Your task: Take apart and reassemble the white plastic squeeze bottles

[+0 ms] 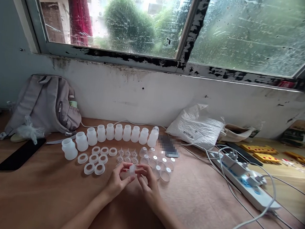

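Between my two hands, above the table's near middle, is a small translucent piece that looks like a bottle nipple [132,168]. My left hand [118,181] pinches it from the left with thumb and fingers. From the right, my right hand [149,187] has its bent fingertips against it. Just beyond my hands lie several clear nipples [127,153] in rows. White screw rings [93,158] are grouped to the left, and clear domed caps [165,174] to the right. Behind them, frosted baby bottles [110,131] stand open-necked in a curved line; the rightmost has something on top.
A power strip [245,185] with plugs and looping white cables [274,189] lies at the right. A silver bag [196,127] and a phone [169,146] are behind the caps. At the left are a grey backpack [45,103] and a flat black object [20,154].
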`<state>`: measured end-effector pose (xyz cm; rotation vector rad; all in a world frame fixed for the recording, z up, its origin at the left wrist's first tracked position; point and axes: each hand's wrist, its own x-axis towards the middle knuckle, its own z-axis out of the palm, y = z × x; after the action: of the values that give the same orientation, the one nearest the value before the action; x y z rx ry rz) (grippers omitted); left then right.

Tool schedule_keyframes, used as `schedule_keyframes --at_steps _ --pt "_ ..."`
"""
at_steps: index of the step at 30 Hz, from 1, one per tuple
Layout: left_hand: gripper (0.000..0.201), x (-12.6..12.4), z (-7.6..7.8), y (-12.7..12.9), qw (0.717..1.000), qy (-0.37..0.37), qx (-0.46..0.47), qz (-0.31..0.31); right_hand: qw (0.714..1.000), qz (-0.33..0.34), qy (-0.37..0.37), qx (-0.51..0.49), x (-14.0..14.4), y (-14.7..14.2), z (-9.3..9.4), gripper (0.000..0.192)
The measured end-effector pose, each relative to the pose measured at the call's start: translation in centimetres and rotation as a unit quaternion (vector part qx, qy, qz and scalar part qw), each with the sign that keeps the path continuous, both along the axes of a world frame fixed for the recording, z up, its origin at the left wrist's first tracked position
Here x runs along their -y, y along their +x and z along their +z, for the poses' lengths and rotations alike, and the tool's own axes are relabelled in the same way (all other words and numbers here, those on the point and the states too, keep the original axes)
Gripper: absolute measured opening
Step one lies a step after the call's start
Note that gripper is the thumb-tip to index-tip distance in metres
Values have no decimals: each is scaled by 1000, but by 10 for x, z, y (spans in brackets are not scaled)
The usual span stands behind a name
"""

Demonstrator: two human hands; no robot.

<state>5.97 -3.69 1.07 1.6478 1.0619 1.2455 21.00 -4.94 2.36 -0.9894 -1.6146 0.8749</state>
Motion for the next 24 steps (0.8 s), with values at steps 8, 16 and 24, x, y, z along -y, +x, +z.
schedule_keyframes --at_steps 8,16,24 --pt "30 3 1 1 998 58 -11 -38 992 -15 -82 -99 -10 1 -1 20" --pt "29 7 8 -1 997 17 -79 1 984 -6 -129 -119 -15 0 -3 26" --pt "16 9 1 8 994 -7 -105 43 994 -15 -98 -33 -13 -6 -16 19"
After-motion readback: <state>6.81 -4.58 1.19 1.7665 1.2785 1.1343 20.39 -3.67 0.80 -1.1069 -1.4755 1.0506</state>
